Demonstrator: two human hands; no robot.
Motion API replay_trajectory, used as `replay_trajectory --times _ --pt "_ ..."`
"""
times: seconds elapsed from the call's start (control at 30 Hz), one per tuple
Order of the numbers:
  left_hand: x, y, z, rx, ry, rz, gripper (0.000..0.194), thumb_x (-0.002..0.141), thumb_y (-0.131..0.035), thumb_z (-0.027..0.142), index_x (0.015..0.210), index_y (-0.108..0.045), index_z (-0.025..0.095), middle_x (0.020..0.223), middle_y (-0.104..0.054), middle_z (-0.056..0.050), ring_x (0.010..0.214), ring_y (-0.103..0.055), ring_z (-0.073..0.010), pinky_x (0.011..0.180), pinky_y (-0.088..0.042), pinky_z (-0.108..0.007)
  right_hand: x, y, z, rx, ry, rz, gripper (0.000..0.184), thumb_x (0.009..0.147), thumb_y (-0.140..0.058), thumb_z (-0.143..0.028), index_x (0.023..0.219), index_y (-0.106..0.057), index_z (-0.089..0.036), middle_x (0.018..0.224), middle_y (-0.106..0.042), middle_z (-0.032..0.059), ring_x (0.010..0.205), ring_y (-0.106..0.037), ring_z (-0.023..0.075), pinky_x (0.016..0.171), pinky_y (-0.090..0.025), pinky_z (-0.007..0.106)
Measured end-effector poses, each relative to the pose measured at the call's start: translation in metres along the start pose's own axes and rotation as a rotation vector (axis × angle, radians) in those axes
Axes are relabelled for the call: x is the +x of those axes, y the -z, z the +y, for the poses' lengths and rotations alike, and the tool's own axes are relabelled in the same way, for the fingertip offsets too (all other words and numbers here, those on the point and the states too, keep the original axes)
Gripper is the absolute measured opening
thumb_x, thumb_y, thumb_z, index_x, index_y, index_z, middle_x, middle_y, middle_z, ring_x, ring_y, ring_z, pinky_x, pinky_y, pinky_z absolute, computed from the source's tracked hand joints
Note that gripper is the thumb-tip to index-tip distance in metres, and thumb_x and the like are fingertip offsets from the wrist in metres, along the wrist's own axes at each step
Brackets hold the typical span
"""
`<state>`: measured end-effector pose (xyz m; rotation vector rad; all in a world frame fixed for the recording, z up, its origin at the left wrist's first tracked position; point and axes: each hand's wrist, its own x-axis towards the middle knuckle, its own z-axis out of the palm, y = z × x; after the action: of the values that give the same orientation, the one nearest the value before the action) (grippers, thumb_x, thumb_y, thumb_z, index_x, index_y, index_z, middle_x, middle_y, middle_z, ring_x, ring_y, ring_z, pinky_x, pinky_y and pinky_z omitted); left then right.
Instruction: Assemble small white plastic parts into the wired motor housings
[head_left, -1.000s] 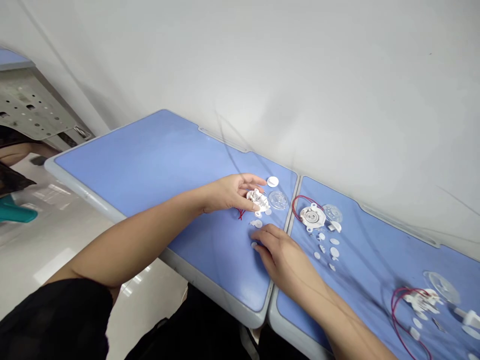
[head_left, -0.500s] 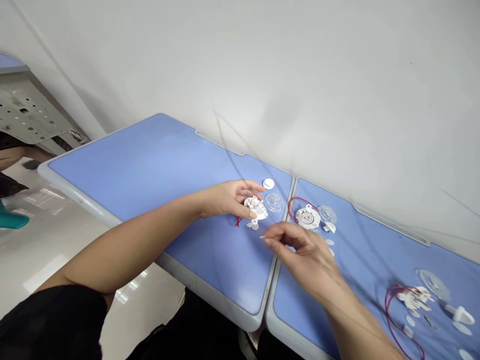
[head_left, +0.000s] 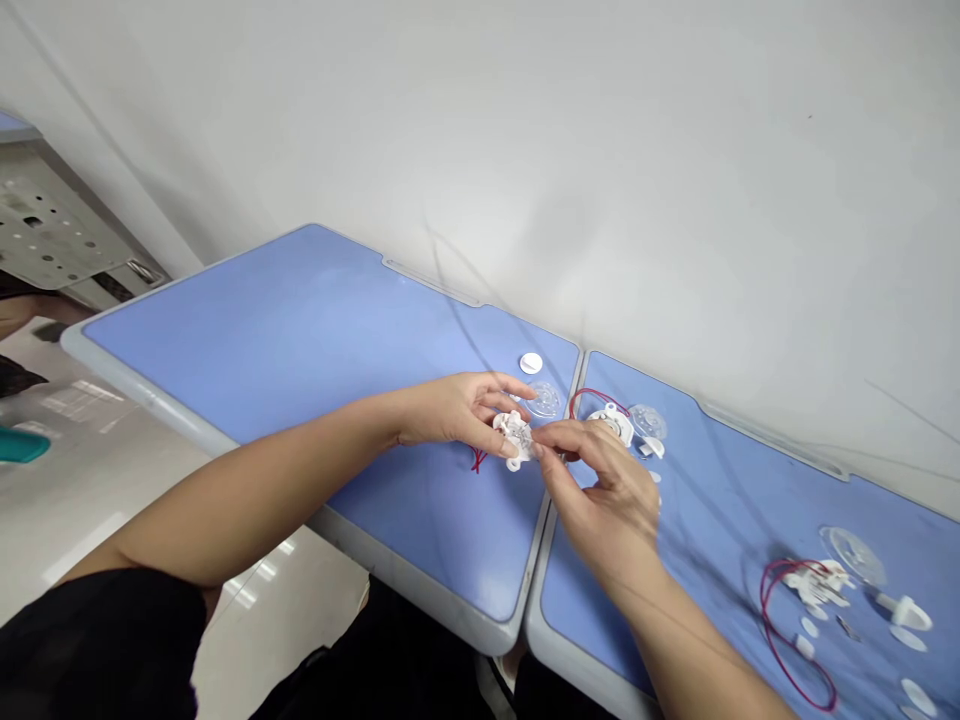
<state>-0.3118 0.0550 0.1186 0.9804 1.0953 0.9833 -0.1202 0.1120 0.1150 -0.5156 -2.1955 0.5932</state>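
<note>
In the head view, my left hand point(head_left: 454, 410) grips a small white plastic housing point(head_left: 513, 430) between thumb and fingers. Red wires point(head_left: 478, 459) show beneath that hand. My right hand point(head_left: 607, 490) is pinched at the housing's right side, its fingertips touching or nearly touching it. What lies in the pinch is too small and covered to make out. Just beyond my left fingers lies a clear round plastic cover point(head_left: 546, 400), with a white round knob point(head_left: 531, 363) behind it.
On the right-hand blue table, another white housing point(head_left: 616, 424) lies partly behind my right hand, beside a clear cover point(head_left: 648, 422) and a white knob point(head_left: 654, 447). Further right are a third housing point(head_left: 817, 582) with red wires, another clear cover point(head_left: 853, 555) and loose white pieces. A wall point(head_left: 675, 200) stands behind.
My right hand has moved up and left, bringing the tiny pale piece in its pinch to the housing. My left hand has lifted or tilted the housing slightly.
</note>
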Motion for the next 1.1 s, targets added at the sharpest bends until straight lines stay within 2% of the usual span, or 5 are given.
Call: replay_trajectory --times 0.43,0.67,0.9,1.0,1.1 --pt "0.0036 0.0017 -0.0057 -0.012 -0.024 0.0 0.076 0.061 -0.083 0.021 0.129 -0.05 0.021 0.123 -0.056 -0.014 0.082 -0.065 -0.0149 0.071 -0.052 -0.033 0.001 -0.0014 0.0006 0.26 -0.348 -0.06 0.007 0.08 -0.063 -0.024 0.079 -0.07 -0.024 0.078 -0.07 0.0014 0.074 -0.061 0.0168 0.066 -0.049 0.031" --pt "0.0029 0.0019 -0.0033 0.004 -0.02 -0.004 0.078 0.061 -0.084 0.021 0.13 -0.049 0.019 0.124 -0.056 -0.015 0.087 -0.064 -0.0161 0.074 -0.052 -0.033 0.0004 -0.0015 0.0005 0.302 -0.404 -0.059 0.007 0.079 -0.065 -0.026 0.077 -0.071 -0.023 0.077 -0.07 0.0026 0.075 -0.062 0.0182 0.067 -0.048 0.033" --pt "0.0031 0.0014 -0.002 -0.012 -0.001 0.01 0.076 0.06 -0.083 0.017 0.129 -0.049 0.017 0.123 -0.056 -0.015 0.089 -0.064 -0.0155 0.078 -0.052 -0.033 -0.0021 -0.0028 0.0031 0.306 -0.341 -0.043 0.005 0.08 -0.065 -0.023 0.079 -0.07 -0.024 0.081 -0.071 0.0022 0.079 -0.064 0.0187 0.071 -0.05 0.035" --pt "0.003 0.0002 -0.0003 -0.032 0.005 0.027 0.074 0.06 -0.082 0.014 0.127 -0.05 0.015 0.121 -0.058 -0.015 0.088 -0.064 -0.0153 0.079 -0.051 -0.034 -0.0032 -0.0031 0.0049 0.286 -0.218 -0.021 0.009 0.082 -0.063 -0.018 0.08 -0.068 -0.025 0.084 -0.071 0.0014 0.084 -0.065 0.0189 0.079 -0.049 0.037" --pt "0.0027 -0.0001 0.0005 -0.039 0.006 0.041 0.073 0.059 -0.082 0.014 0.126 -0.051 0.015 0.119 -0.059 -0.015 0.086 -0.065 -0.0155 0.08 -0.052 -0.036 -0.0024 -0.0026 0.0047 0.191 -0.062 -0.01 0.014 0.083 -0.06 -0.013 0.083 -0.067 -0.026 0.084 -0.072 0.0012 0.082 -0.065 0.0188 0.079 -0.049 0.038"
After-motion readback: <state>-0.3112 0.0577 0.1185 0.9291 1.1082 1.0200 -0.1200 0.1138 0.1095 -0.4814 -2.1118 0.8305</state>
